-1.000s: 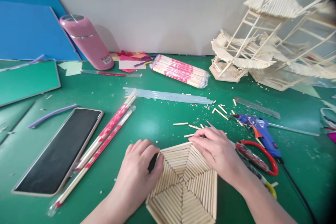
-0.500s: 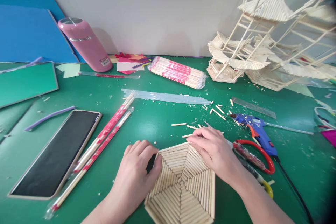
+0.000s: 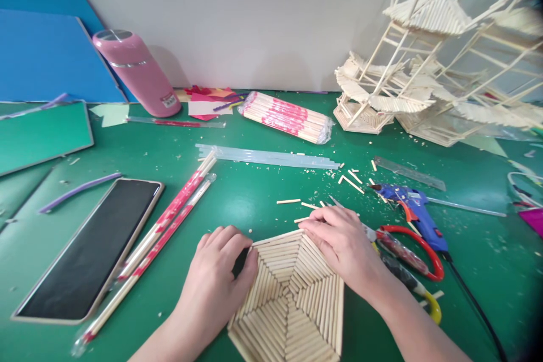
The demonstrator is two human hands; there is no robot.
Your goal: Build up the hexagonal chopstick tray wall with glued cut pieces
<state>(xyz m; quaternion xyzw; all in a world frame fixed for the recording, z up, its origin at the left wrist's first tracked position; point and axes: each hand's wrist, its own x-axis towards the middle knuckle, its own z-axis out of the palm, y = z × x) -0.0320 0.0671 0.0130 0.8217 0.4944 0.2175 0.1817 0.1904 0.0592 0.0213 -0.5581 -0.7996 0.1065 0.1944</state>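
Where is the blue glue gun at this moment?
In the head view, the blue glue gun lies on the right side of the table, right of the right hand, between the clear strip and the red handle.

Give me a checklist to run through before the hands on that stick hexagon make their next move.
1. Left-hand grip on the hexagonal stick panel: ok, thumb and forefinger at its upper-left corner.
2. Right-hand grip on the panel: ok, fingers at its far edge.
3. Panel's whole outline in view: not ok, the near edge is cut off by the picture.
4. Stick offcuts out of the way: not ok, some lie just beyond the right hand.
5. Blue glue gun apart from both hands: ok, lying on the table.
6. Glue gun cool: cannot tell.
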